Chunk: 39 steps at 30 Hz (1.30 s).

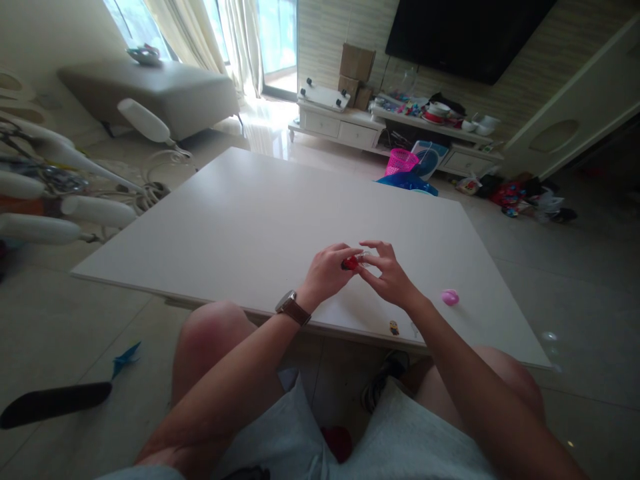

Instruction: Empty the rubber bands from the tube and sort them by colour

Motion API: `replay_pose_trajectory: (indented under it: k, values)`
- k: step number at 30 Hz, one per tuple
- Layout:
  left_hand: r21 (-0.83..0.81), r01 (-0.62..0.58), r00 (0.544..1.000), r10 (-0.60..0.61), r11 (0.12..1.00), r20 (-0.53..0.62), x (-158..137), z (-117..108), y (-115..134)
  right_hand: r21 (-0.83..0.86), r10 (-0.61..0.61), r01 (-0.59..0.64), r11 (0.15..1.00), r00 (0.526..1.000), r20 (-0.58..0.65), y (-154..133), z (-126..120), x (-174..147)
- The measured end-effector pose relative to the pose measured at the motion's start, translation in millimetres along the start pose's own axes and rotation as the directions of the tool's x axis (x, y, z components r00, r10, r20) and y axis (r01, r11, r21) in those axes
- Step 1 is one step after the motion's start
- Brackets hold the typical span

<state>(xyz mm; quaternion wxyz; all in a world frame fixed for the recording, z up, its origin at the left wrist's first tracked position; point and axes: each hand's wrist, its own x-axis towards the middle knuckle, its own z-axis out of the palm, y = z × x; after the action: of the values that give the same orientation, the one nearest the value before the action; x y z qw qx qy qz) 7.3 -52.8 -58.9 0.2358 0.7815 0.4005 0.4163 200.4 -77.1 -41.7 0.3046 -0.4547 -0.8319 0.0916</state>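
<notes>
Above the near part of the white table (300,213), my left hand (327,272) is closed on a small red object with a dark part (351,263), its exact kind not clear. My right hand (387,273) pinches a clear plastic piece (367,259) right against the red object; whether the two are joined I cannot tell. By the table's front edge lies a small yellow-and-blue cartoon figure (394,327), with a tiny pale item (415,330) beside it. Farther right is a small round pink object (450,297). A watch is on my left wrist.
White padded chair or lamp-like pieces (100,211) crowd the table's left side. Beyond the far edge are a blue plastic item (407,182) and a pink basket (401,162). A cluttered TV cabinet (357,135) lines the wall. A dark board (56,404) lies on the floor at left.
</notes>
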Motion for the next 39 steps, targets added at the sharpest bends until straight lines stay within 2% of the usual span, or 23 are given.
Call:
replay_pose_trajectory:
  k: [4, 13, 39]
  values:
    - [0.008, -0.041, 0.998, 0.042, 0.999, -0.046, 1.1, 0.0, -1.4, 0.085, 0.038, -0.035, 0.996, 0.999, -0.035, -1.7, 3.1, 0.2]
    - [0.038, -0.08, 0.997, 0.081, 0.996, -0.014, 1.3, -0.8, -3.2, 0.236, 0.09, -0.09, 0.968, 0.996, 0.011, -4.7, 4.6, 0.6]
    - [0.053, -0.132, 0.991, 0.134, 0.99, -0.027, 2.0, 0.4, -6.4, 0.263, 0.107, -0.113, 0.958, 0.994, 0.037, -3.3, 6.4, 0.0]
